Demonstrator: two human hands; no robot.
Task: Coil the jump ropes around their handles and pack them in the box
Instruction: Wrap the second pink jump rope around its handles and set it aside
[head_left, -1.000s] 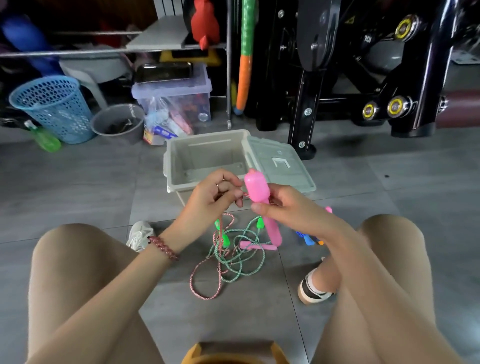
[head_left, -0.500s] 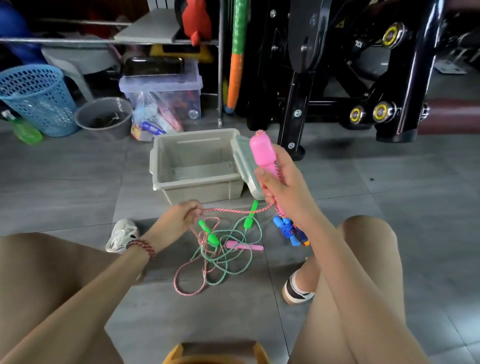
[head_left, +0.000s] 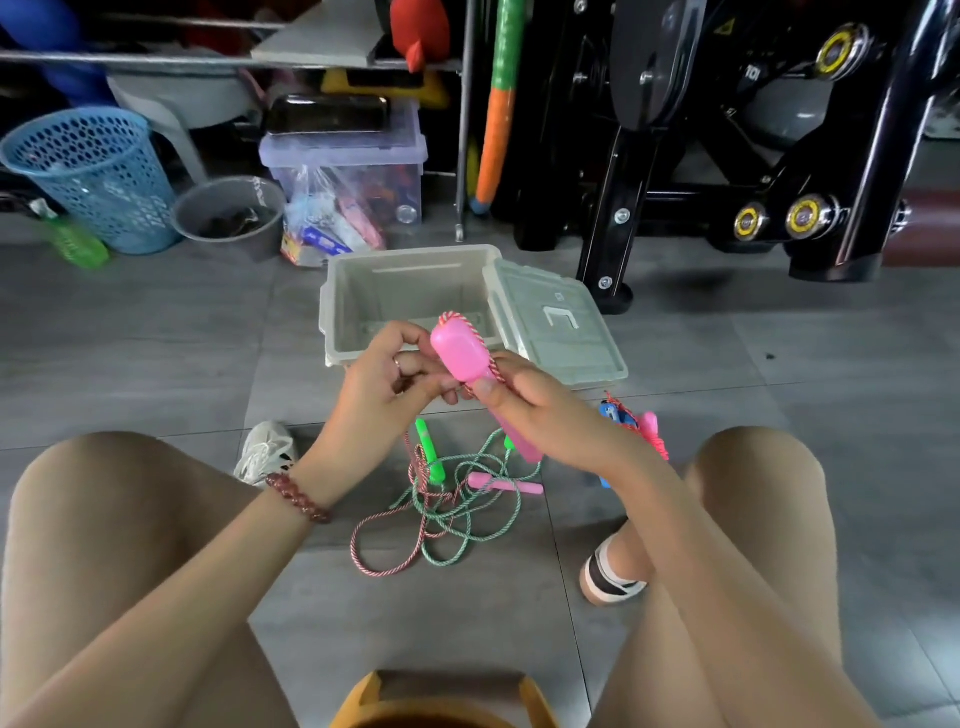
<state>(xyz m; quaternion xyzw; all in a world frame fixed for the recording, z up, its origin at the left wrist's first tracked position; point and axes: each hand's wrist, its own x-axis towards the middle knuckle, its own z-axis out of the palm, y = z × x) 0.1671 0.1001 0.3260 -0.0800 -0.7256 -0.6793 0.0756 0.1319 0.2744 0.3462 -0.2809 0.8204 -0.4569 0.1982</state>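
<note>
Left grip (head_left: 387, 384) returns up to the pink handle (head_left: 460, 353), pinching its rope (head_left: 454, 315); right grip (head_left: 540, 410) clasps the handle mid-coil; next wrap needs slack.

Large grey floor tiles (head_left: 156, 338) run back to a metal rack (head_left: 461, 130). By it stand a blue mesh basket (head_left: 98, 176), a grey bucket (head_left: 228, 218) and a clear lidded bin (head_left: 358, 166); a black exercise machine (head_left: 779, 156) fills the right side

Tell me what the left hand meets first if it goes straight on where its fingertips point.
The left hand points rightward at the pink handle gripped by the right hand; it would probably meet that handle first, though depth is unclear.
</note>
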